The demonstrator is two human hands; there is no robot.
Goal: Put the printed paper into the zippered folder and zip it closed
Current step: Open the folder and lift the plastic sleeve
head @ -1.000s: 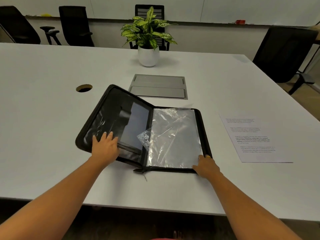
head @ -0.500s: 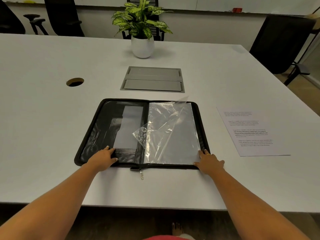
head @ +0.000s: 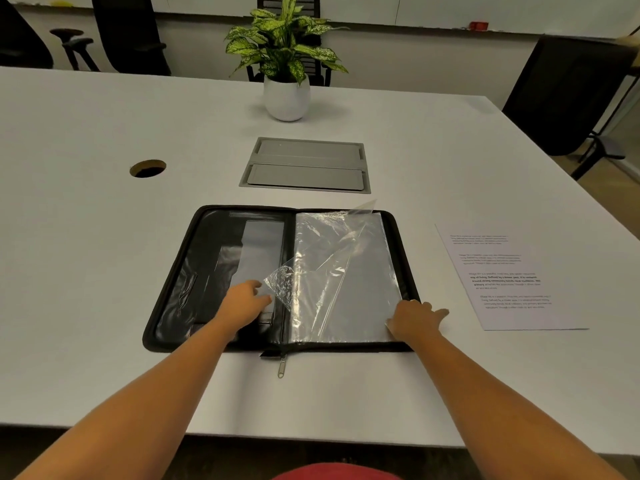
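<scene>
Currently the zippered folder (head: 221,271) lies open on the bench (head: 86,254). Printed paper (head: 509,275) lies at 3 o'clock of the right hand (head: 415,320), long axis 12-to-6, nearest that hand. Both hands are open, gripping nothing; left hand (head: 246,299) rests on the folder.

printed paper (head: 509,275), text too small to read

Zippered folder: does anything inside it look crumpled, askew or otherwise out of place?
Yes. The top clear plastic sleeve in the open black zippered folder is creased and folded diagonally; its crinkled corner crosses the spine beside the left hand. The white printed paper lies flat on the white table.
</scene>
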